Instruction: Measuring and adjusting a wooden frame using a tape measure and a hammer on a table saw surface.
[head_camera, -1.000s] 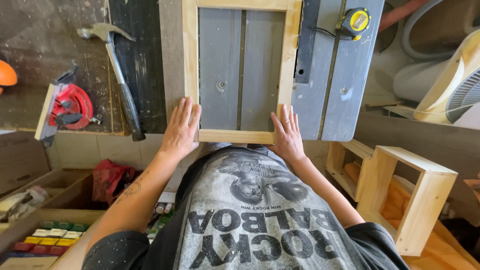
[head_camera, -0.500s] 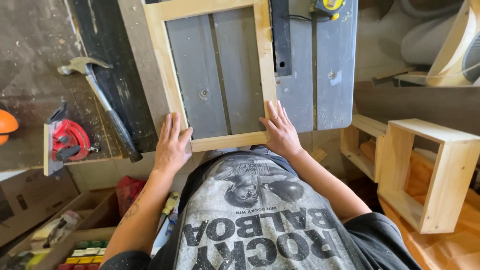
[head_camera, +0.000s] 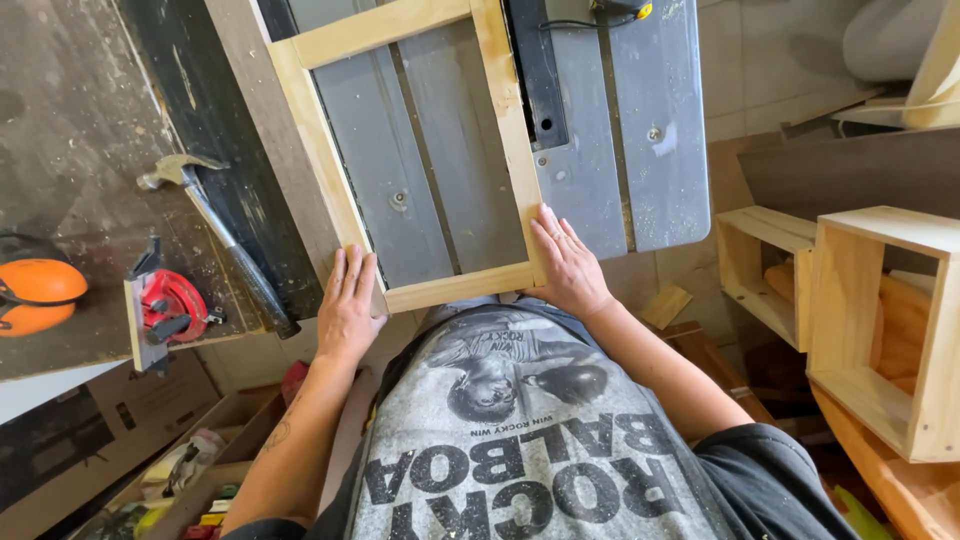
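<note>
Head cam: left hand (head_camera: 349, 305) and right hand (head_camera: 566, 262) lie flat, fingers spread, gripping nothing, on wooden frame (head_camera: 400, 160) corners; I'd press evenly so it stays square.

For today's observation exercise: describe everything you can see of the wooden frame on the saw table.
The wooden frame is a rectangle of pale, unfinished-looking strips joined at the corners, open in the middle. It lies flat on the grey metal saw table, slightly skewed in the head view, its far end out of view. The left hand presses its near left corner; the right hand rests on its near right corner.
</note>
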